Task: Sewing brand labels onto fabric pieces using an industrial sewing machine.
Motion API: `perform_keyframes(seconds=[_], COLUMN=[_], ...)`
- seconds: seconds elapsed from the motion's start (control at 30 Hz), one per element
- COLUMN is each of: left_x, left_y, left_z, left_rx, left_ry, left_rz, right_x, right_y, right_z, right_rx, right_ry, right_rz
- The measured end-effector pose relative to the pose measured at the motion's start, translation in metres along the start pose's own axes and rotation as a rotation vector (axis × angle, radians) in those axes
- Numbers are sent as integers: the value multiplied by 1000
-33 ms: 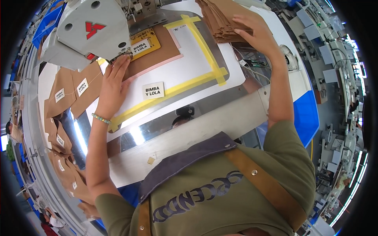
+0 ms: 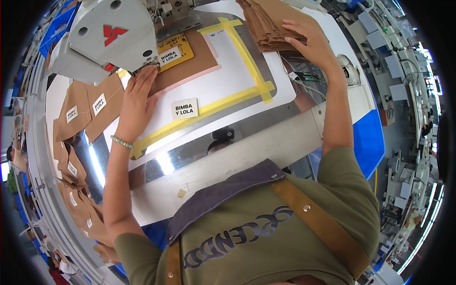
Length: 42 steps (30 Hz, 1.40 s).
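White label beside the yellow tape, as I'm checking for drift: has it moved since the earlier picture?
No: judged by the yellow tape, the white label shows no visible shift.

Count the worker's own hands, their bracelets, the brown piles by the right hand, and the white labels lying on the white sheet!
Hands: 2 (left hand, right hand)
Bracelet: 1
Brown pile: 1
White label: 1
Total: 5

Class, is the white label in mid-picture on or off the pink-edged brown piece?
Off. White sheet shows between the white label and the brown piece; the label lies at the yellow tape.
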<state>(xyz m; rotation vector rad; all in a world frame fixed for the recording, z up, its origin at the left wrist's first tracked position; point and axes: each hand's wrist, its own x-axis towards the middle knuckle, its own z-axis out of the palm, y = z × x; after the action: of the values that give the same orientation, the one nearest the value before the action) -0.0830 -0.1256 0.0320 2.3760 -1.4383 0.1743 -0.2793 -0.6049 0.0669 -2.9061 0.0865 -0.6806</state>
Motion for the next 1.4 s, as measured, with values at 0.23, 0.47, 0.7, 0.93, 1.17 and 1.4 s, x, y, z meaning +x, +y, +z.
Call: perform_keyframes(seconds=[0.23,0.47,0.7,0.93,1.17,1.4], left_x=[-3,-3,-2,0,3,15], left_y=[4,5,-1,-1,-6,-14], left_z=[4,1,4,0,1,4], left_rx=[11,0,28,32,58,64], left_ry=[-6,-15,7,-56,-50,2], left_rz=[-26,-63,-49,-43,-10,-15], right_x=[-8,-8,-7,-7,-6,-8], right_y=[2,-6,2,8,4,4], right_z=[6,12,18,23,22,23], right_rx=[220,230,286,262,247,276], right_ry=[66,146,184,227,232,249], right_rz=[57,137,123,132,134,136])
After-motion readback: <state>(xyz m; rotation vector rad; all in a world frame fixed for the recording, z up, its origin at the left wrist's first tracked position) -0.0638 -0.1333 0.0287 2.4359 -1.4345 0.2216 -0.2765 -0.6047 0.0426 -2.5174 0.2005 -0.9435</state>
